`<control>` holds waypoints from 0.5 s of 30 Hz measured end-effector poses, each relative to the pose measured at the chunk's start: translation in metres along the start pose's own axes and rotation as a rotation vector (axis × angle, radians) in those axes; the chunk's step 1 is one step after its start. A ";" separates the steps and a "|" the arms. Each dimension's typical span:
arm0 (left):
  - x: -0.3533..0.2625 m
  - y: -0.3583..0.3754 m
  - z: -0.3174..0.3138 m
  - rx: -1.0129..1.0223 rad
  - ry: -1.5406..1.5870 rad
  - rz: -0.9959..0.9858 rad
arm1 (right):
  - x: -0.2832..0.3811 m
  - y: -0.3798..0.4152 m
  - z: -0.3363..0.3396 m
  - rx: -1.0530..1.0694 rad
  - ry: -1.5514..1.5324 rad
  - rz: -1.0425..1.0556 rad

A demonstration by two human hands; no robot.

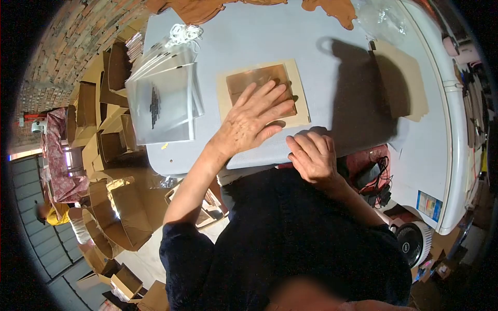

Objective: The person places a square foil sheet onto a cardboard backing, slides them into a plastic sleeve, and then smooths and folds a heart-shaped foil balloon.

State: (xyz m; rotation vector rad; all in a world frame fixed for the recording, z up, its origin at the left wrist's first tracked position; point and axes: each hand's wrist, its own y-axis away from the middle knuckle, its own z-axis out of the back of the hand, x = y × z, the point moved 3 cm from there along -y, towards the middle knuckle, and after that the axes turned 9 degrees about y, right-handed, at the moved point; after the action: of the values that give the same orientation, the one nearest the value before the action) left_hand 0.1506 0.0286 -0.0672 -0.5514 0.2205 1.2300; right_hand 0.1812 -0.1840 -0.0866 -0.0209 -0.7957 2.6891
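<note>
My left hand (251, 116) lies flat with fingers spread over a square brown sheet (249, 83). The brown sheet looks slightly see-through and rests on a larger beige card (223, 96), which is flat on the grey-topped table (249, 41). My palm and fingers cover the lower part of the sheet. At the table's front edge, right of the card, is my right hand (315, 158). Its fingers are curled together, and whether anything is inside them is hidden. Neither the card nor the sheet is touched by the right hand.
Clear plastic bags (174, 103) lie stacked at the table's left, with white string (185, 33) above them. Beige cards (410, 83) sit at the right, partly in shadow. Open cardboard boxes (122, 212) stand at left; a fan (412, 243) is at lower right.
</note>
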 end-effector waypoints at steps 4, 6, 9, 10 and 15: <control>0.011 0.001 -0.011 0.105 -0.094 0.017 | -0.001 0.000 0.001 0.005 0.008 -0.013; 0.012 0.001 -0.013 0.130 -0.091 0.030 | -0.006 0.003 0.001 0.013 -0.011 -0.024; 0.013 0.002 -0.014 0.151 -0.116 0.031 | -0.019 0.008 0.005 -0.014 -0.109 -0.026; 0.013 0.001 -0.014 0.153 -0.119 0.031 | -0.026 0.008 0.004 -0.032 -0.084 -0.030; 0.014 0.001 -0.015 0.171 -0.142 0.029 | -0.045 0.005 0.011 0.071 -0.018 -0.030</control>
State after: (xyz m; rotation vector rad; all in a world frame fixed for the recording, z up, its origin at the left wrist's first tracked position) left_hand 0.1562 0.0325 -0.0861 -0.3124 0.2116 1.2592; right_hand 0.2207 -0.2078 -0.0833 0.0317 -0.6991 2.6909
